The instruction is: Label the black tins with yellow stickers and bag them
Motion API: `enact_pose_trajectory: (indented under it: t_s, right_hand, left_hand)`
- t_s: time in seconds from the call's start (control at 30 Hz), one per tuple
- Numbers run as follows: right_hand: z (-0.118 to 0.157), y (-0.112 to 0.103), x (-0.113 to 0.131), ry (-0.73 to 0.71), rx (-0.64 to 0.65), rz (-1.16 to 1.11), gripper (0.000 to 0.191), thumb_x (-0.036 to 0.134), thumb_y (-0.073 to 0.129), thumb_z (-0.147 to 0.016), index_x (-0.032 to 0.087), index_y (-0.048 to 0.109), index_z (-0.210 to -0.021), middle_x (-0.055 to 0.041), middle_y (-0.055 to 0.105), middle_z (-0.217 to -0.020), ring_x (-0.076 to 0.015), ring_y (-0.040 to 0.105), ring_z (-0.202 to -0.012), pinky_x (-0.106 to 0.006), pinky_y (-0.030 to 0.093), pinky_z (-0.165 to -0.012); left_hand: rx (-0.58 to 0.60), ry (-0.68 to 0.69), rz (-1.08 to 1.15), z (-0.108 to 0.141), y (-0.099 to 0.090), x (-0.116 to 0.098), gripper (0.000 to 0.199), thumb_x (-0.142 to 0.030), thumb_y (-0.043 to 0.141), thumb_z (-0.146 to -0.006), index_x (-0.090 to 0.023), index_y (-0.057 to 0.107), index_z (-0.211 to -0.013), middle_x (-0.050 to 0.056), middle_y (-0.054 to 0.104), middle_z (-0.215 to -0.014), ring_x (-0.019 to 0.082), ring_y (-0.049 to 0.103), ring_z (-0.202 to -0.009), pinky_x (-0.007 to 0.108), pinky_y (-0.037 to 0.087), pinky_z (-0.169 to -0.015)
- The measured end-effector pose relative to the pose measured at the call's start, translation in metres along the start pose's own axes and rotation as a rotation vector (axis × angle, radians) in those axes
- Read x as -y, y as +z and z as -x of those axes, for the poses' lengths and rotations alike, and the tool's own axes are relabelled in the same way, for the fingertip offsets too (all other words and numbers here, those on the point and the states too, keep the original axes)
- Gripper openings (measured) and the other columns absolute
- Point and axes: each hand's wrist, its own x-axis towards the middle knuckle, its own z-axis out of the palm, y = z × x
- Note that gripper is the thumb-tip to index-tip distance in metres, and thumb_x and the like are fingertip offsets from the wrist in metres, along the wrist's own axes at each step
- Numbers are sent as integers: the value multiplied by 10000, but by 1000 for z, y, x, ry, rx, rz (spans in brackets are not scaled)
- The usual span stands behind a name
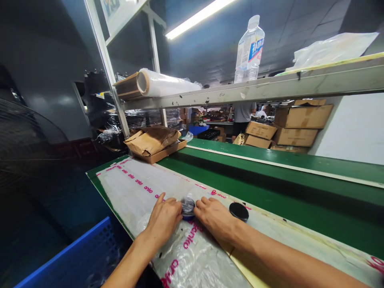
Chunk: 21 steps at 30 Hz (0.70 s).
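**Left hand (163,220) and right hand (214,218) flanking a film-wrapped round container (188,207) on the counter**

Both hands palm-down and apart, fingers spread, with fingertips at opposite sides of the round container. No closed grip, only light contact from the two sides as far as the view shows. Work at this moment confined to the small space between those fingertips.

Round container lying on a plastic sheet (141,188) printed with repeated pink lettering, near the sheet's middle and between the hands. Top dark under a glossy clear wrap, with a thin band of blue along the lower edge. Just beyond the right hand's fingers, a black round lid (239,212) flat on the same sheet, with no wrap visible on it. Plastic sheet spread across the near end of the green counter (300,188), its surface creased and slightly shiny.

Past the far end of the sheet, a brown paper packet (151,142) on a flat cardboard tray (162,154). Overhead, a metal shelf (255,94) carrying a roll of stretch film (168,83), a plastic water bottle (249,50) and a loose plastic bag (333,50). Farther along, stacked cardboard boxes (303,116) and a co-worker (243,116) standing, seen only from torso to legs. Low on the near side, the corner of a blue plastic crate (69,260).
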Motion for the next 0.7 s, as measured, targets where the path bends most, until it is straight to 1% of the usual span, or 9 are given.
enact_pose_trajectory:
  t_s: [0.17,0.2,0.27,0.33,0.37,0.43,0.57,0.63,0.7]
  right_hand:
    - [-11,-3,4,13,39,31,131,102,559,-945,139,679,-979,-129,688,-941,-290,625,-866,-364,459,-675]
    - [-13,-3,4,23,49,31,133,95,559,-941,139,680,-973,-127,693,-932,-287,633,-853,-357,458,-659]
    - [-17,-3,4,38,68,29,131,93,562,-935,143,678,-972,-120,700,-917,-276,647,-828,-342,461,-641]
    - [-20,-2,3,46,83,32,136,89,559,-933,139,677,-978,-122,706,-906,-274,656,-824,-336,471,-648]
    - [-21,-2,4,45,88,35,142,85,553,-932,134,677,-981,-128,707,-905,-280,657,-833,-339,478,-660]
    - [-21,0,5,33,95,42,157,79,538,-936,122,679,-990,-147,709,-921,-294,656,-865,-354,489,-697]
    - [-23,3,9,6,126,10,167,100,523,-955,124,686,-979,-162,718,-935,-295,659,-895,-360,492,-741]
    - [-25,1,10,36,144,-28,159,85,541,-932,128,693,-950,-153,728,-909,-291,670,-885,-344,484,-724]
    - [-29,-3,9,97,150,-76,152,81,563,-904,133,700,-943,-138,738,-883,-286,684,-875,-324,470,-700]
  left_hand:
    - [37,-60,4,-8,4,2,102,-119,640,-802,-211,596,-799,17,701,-802,237,668,-838,483,350,-1079]
    - [42,-76,10,-12,5,5,100,-135,654,-796,-215,594,-807,12,701,-789,235,667,-825,448,383,-1036]
    - [54,-107,28,-19,8,12,111,-171,679,-783,-225,594,-829,0,692,-755,231,663,-788,351,438,-871]
    - [65,-119,49,-25,10,20,136,-192,693,-770,-238,599,-856,-8,687,-743,228,660,-767,287,400,-705]
    - [68,-118,59,-27,11,23,143,-187,690,-767,-243,601,-863,-10,687,-746,226,659,-764,275,369,-664]
    - [63,-112,76,-29,12,27,155,-157,661,-773,-248,603,-885,-9,694,-776,222,660,-781,273,333,-649]
    - [52,-102,119,-26,15,28,146,-127,609,-793,-248,605,-875,-6,689,-797,217,651,-792,283,314,-664]
    - [59,-104,153,-26,16,30,132,-116,612,-788,-241,602,-830,-13,668,-760,206,637,-774,284,316,-664]
    - [69,-116,199,-29,17,33,137,-111,640,-778,-233,601,-829,-23,650,-746,185,618,-756,277,335,-664]
